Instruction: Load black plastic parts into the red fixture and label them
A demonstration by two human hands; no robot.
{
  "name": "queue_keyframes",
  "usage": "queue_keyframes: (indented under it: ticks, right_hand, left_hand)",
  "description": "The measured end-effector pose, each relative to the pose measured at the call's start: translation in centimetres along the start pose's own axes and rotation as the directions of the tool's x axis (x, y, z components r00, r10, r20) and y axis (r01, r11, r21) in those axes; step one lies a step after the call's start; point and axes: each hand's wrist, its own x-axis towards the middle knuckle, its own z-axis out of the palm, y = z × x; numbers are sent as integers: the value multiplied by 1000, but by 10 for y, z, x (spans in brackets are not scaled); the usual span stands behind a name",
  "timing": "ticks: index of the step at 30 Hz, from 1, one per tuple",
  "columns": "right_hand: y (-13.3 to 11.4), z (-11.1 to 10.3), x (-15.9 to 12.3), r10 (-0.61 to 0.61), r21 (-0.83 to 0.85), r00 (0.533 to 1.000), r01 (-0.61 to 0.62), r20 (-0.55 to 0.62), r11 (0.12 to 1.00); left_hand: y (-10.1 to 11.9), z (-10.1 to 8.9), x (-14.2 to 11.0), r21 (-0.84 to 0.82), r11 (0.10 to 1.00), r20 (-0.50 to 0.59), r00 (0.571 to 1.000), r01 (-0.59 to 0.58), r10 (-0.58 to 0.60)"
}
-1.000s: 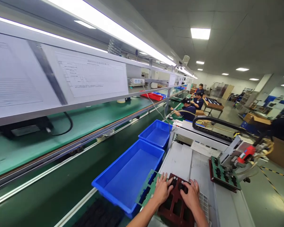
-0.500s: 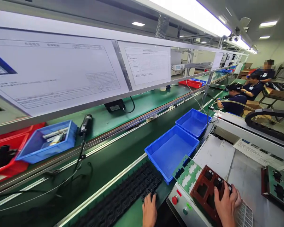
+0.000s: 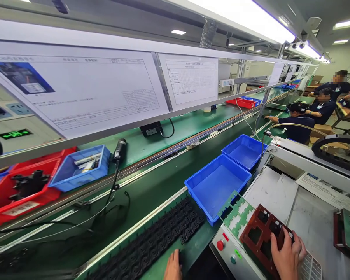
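Observation:
My left hand [image 3: 173, 266] is at the bottom edge, fingers together, with a dark edge of what looks like a black plastic part beside the fingertips, mostly hidden. Just beyond it lie rows of black plastic parts [image 3: 154, 239] on the green bench. To the right, my right hand [image 3: 288, 251] bends over a reddish-brown fixture plate [image 3: 258, 225] with square cut-outs. Its fingers close around a black part at the plate's right side, largely covered by the hand. Black pieces sit in the plate's far openings. A green plate with cut-outs [image 3: 236, 214] adjoins the fixture.
Two blue bins [image 3: 218, 186] stand beyond the parts. A machine panel carries a red button [image 3: 220, 245] and a green one. Another fixture [image 3: 348, 233] lies far right. Red and blue bins [image 3: 80, 167] and a corded tool [image 3: 119, 151] are left. Several people sit or stand farther back.
My left hand has drawn back from the end of the black part rows toward the bottom edge. My right hand stays on the fixture. The camera view has turned slightly left.

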Motion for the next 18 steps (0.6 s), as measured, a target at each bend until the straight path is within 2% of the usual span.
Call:
queue_keyframes:
  ticks: [3,6,8,11,13,18]
  right_hand:
    - [3,1,-2,36,-4,997,-36,62,999]
    - [8,5,-4,31,-11,997,-30,70,999]
    - [12,8,-5,14,-15,999,-14,44,1000]
    - [16,11,-6,-13,-35,1000,13,9,999]
    - [18,11,-7,-49,-59,999,48,-10,997]
    - [18,8,-6,-118,-102,993,114,-28,988]
  left_hand:
    - [-9,-21,14,-68,998,-85,996,-10,4]
    - [13,-39,27,-51,998,-110,993,-36,30]
    - [35,-46,32,-20,1000,-97,995,4,-6]
    - [64,-50,35,-1,995,-97,991,95,-95]
    - [75,-51,36,-2,989,-118,982,150,-149]
    - [75,-45,31,10,983,-184,967,182,-177]
